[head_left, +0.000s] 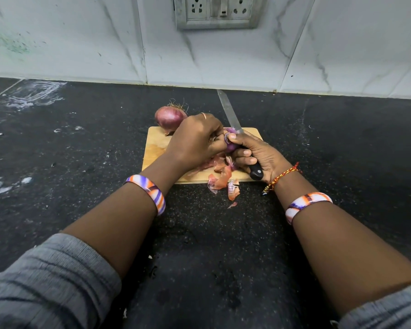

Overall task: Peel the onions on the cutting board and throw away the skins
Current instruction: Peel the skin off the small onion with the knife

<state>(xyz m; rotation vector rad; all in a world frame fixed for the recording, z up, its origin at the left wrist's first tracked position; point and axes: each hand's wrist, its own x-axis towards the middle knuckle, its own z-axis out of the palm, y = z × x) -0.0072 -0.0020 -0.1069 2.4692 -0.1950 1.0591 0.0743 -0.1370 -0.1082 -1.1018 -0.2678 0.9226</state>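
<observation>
A wooden cutting board [155, 148] lies on the black counter. My left hand [195, 141] grips a purple onion [231, 136] above the board; the hand hides most of it. My right hand [259, 154] holds a knife by its black handle [256, 173], thumb on the onion, and the blade [228, 110] points away toward the wall. A whole red onion [169, 118] with dry roots sits at the board's far left edge. Loose orange-pink skins [223, 180] lie on the board's near edge and spill onto the counter.
The black stone counter [81, 150] runs left and right, with white smears and crumbs at the left. A marble-tiled wall [81, 39] stands behind, with a socket plate [217, 11] above the board.
</observation>
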